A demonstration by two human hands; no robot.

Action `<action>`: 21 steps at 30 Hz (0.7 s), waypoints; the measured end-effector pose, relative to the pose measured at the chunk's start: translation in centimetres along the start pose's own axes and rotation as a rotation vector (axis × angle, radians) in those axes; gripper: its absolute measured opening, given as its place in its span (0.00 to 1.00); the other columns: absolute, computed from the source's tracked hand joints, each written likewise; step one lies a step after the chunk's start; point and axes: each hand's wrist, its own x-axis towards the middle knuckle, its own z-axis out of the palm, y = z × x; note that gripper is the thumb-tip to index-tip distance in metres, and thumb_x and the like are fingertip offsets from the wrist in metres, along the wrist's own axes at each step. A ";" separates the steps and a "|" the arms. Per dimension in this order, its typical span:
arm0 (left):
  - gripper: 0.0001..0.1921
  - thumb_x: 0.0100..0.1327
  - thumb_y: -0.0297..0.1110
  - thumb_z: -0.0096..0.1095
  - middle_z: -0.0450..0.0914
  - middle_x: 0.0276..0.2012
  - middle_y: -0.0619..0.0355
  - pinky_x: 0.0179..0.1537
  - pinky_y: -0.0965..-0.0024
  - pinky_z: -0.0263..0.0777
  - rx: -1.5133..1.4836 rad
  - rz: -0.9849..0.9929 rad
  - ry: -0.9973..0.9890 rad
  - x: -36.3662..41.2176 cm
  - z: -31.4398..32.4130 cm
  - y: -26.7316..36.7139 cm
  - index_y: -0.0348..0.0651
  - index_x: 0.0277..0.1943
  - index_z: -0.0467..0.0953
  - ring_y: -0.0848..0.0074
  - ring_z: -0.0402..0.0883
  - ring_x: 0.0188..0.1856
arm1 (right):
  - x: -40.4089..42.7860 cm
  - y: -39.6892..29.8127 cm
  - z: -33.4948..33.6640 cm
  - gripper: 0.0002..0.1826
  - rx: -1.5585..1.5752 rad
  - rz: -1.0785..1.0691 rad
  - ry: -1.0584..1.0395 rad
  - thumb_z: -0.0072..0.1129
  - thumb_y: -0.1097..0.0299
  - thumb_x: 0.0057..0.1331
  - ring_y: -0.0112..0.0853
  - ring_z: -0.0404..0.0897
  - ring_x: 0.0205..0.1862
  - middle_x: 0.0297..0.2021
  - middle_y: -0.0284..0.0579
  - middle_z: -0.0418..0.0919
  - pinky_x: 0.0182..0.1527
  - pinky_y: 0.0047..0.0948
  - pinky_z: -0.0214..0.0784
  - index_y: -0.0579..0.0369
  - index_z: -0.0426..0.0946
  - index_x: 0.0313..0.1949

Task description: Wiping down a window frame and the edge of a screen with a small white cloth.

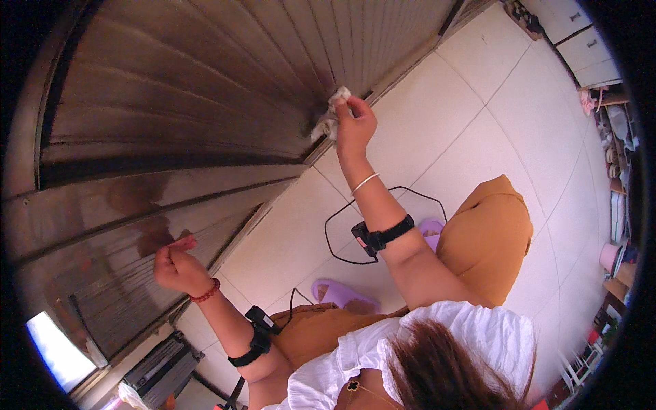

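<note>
My right hand (pixel 356 125) pinches a crumpled whitish cloth or tissue (pixel 327 120) against the lower edge of a dark ribbed door panel (pixel 215 97). Part of the cloth hangs below my fingers beside the panel's bottom corner. My left hand (pixel 179 266) is at the lower left, close to the glossy dark frame (pixel 123 220), its fingers partly curled and nothing seen in them; whether it touches the surface I cannot tell. Both forearms wear black straps with small devices, and a white bangle circles my right wrist.
A black cable (pixel 328 241) loops above the white tiled floor (pixel 410 133) near my purple slippers (pixel 343 297). White drawers (pixel 584 46) stand at the upper right, with shelves of shoes and other items below them. A dark slatted object (pixel 164 371) lies at the lower left.
</note>
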 end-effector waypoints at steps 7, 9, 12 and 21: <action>0.13 0.52 0.23 0.44 0.82 0.21 0.49 0.32 0.70 0.75 0.064 0.041 -0.036 0.0 -0.5 -0.7 0.29 0.24 0.79 0.71 0.81 0.24 | -1.0 2.2 0.3 0.10 -0.009 0.301 0.051 0.63 0.70 0.60 0.27 0.76 0.30 0.30 0.41 0.80 0.37 0.25 0.69 0.64 0.79 0.37; 0.12 0.52 0.22 0.44 0.81 0.19 0.50 0.30 0.71 0.74 0.080 0.072 -0.030 -0.1 -0.5 -0.6 0.29 0.23 0.78 0.72 0.79 0.22 | -1.5 -2.0 1.3 0.10 0.038 0.183 0.040 0.62 0.70 0.60 0.27 0.76 0.30 0.30 0.41 0.80 0.37 0.25 0.69 0.64 0.78 0.37; 0.12 0.50 0.22 0.45 0.81 0.19 0.51 0.30 0.71 0.73 -0.002 -0.047 0.006 0.1 -0.5 -0.2 0.30 0.23 0.79 0.73 0.79 0.22 | -1.7 -2.8 1.9 0.12 0.125 0.106 -0.034 0.62 0.67 0.62 0.27 0.77 0.34 0.32 0.42 0.81 0.40 0.27 0.69 0.64 0.76 0.39; 0.13 0.52 0.25 0.45 0.82 0.21 0.49 0.32 0.69 0.75 0.048 -0.018 -0.041 -0.1 0.5 0.4 0.29 0.25 0.79 0.71 0.81 0.24 | -2.2 8.2 -1.1 0.11 -0.270 0.490 -0.031 0.63 0.70 0.57 0.31 0.78 0.33 0.29 0.46 0.81 0.37 0.31 0.69 0.62 0.79 0.38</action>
